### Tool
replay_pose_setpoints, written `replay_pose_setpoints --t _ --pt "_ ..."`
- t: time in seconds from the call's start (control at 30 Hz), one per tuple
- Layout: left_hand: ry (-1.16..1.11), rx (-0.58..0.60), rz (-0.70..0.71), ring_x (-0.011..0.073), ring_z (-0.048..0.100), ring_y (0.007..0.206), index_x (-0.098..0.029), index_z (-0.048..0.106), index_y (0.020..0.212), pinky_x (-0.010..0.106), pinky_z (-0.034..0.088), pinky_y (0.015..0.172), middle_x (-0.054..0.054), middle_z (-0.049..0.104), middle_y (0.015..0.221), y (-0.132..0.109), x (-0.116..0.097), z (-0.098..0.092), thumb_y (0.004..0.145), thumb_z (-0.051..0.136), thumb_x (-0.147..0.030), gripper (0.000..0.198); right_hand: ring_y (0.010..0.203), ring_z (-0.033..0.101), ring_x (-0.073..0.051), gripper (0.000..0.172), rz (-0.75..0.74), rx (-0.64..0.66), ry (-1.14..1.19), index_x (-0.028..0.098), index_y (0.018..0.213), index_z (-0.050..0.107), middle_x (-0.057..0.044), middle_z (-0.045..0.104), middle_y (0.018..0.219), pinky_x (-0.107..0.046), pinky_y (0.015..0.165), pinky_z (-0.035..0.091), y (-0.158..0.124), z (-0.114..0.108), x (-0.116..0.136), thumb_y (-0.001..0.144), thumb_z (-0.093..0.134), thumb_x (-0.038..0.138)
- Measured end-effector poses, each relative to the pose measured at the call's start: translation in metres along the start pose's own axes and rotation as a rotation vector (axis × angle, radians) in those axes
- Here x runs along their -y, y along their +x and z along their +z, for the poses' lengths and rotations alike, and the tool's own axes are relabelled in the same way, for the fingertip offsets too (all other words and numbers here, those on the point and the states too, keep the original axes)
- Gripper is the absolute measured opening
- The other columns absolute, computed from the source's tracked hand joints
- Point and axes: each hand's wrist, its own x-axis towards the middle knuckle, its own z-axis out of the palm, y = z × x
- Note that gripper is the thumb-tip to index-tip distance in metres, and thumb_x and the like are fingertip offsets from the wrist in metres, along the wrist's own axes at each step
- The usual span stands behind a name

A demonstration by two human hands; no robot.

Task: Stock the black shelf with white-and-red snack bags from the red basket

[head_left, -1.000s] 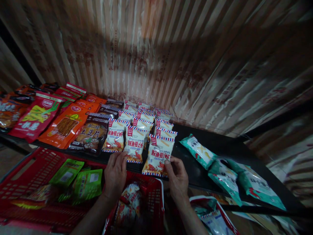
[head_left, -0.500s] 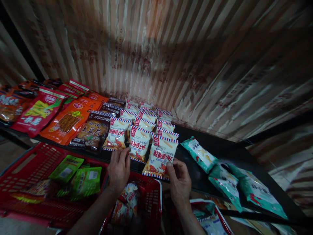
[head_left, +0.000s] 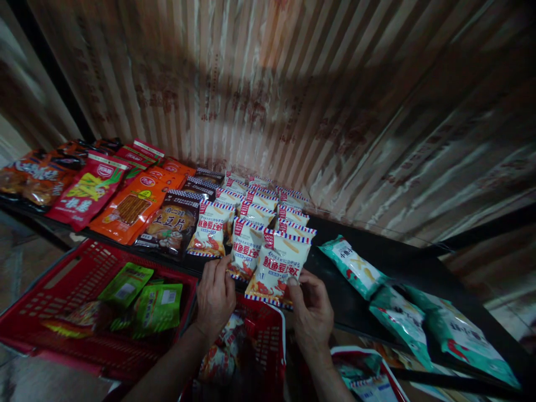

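Observation:
At the shelf's front edge, my right hand grips the right side of a white snack bag with red lettering and striped ends, thumb across its front. This bag leans upright and overlaps a matching middle bag. My left hand is at the lower left corner of that middle bag, fingers bent and close together against it; its thumb is hidden. Another matching bag stands just left of it. More of the same bags stand in rows behind.
Brown potato-slice bags, orange bags and red bags line the black shelf leftward. Teal bags lie at right. Below are a red basket with green packets, another red basket, and a third container. Corrugated sheeting stands behind.
The view has shifted, so the shelf sits farther right. My right hand has brought the front bag slightly left, against the middle bag. My left hand stays at the middle bag's corner.

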Motion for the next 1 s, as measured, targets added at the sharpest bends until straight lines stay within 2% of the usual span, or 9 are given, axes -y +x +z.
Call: replay_pose_setpoints --t 0.23,0.4,0.57,0.73,0.87,1.0 --pt "-0.058 0.008 -0.005 0.0191 0.057 0.089 -0.017 0.053 0.110 0.034 0.049 0.079 0.007 0.060 0.094 -0.001 0.001 0.000 0.085 0.040 -0.010 0.029 0.100 0.058 -0.024 0.016 -0.107 0.037 -0.106 0.020 0.081 0.056 -0.009 0.061 0.103 -0.043 0.090 0.042 -0.002 -0.001 -0.007 0.075 0.065 0.032" --pt "-0.114 -0.030 -0.009 0.0172 0.057 0.084 -0.017 0.055 0.100 0.031 0.048 0.076 0.006 0.061 0.086 0.000 -0.003 -0.006 0.088 0.041 -0.013 0.020 0.099 0.058 -0.024 0.015 -0.135 0.053 -0.111 0.020 0.080 0.056 -0.009 0.060 0.103 -0.040 0.087 0.045 -0.004 0.001 -0.004 0.076 0.064 0.032" --pt "-0.173 -0.001 -0.030 0.0176 0.058 0.085 -0.017 0.056 0.096 0.031 0.048 0.076 0.007 0.061 0.087 0.002 -0.009 -0.018 0.090 0.037 -0.019 0.020 0.095 0.057 -0.022 0.010 -0.187 0.101 -0.156 0.021 0.080 0.057 -0.006 0.059 0.098 -0.038 0.086 0.044 -0.008 0.011 -0.003 0.078 0.063 0.029" --pt "-0.228 0.029 -0.022 0.0200 0.058 0.095 -0.014 0.049 0.115 0.034 0.050 0.080 0.011 0.059 0.101 -0.008 -0.014 -0.029 0.089 0.041 -0.029 0.031 0.084 0.055 -0.019 0.007 -0.280 0.146 -0.212 0.022 0.079 0.055 -0.003 0.056 0.088 -0.032 0.075 0.045 -0.018 0.024 0.003 0.079 0.061 0.025" --pt "-0.160 -0.022 0.005 0.0252 0.053 0.112 -0.012 0.035 0.132 0.038 0.049 0.088 0.017 0.053 0.120 -0.014 -0.012 -0.030 0.084 0.050 -0.037 0.056 0.076 0.053 -0.016 0.008 -0.356 0.206 -0.265 0.022 0.076 0.054 -0.002 0.055 0.081 -0.027 0.066 0.045 -0.025 0.041 0.022 0.080 0.060 0.023" --pt "-0.054 -0.105 -0.038 0.0254 0.054 0.113 -0.014 0.033 0.136 0.038 0.049 0.088 0.017 0.053 0.123 -0.003 -0.002 -0.033 0.083 0.053 -0.034 0.060 0.072 0.052 -0.015 0.008 -0.457 0.262 -0.285 0.021 0.077 0.052 -0.002 0.054 0.078 -0.025 0.060 0.044 -0.027 0.069 0.039 0.083 0.056 0.021"
